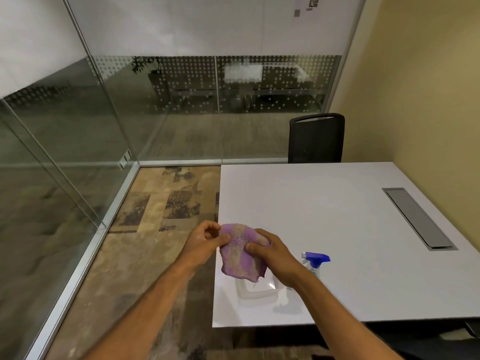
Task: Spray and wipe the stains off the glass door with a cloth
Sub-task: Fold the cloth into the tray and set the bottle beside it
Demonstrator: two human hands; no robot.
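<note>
A stained purple cloth (240, 252) hangs in the air over the near left corner of the white table (324, 203). My left hand (202, 242) pinches its upper left edge, and my right hand (270, 253) grips its right side. A clear spray bottle with a blue trigger head (315, 259) stands on the table just right of my right wrist, partly hidden by it. The glass door (59, 152) and glass walls stand to the left and ahead.
A shallow clear plastic tray (257, 292) lies on the table under the cloth. A grey cable hatch (418, 218) is set into the tabletop at right. A black chair (315, 139) stands behind the table. Patterned carpet (155, 229) runs between table and glass.
</note>
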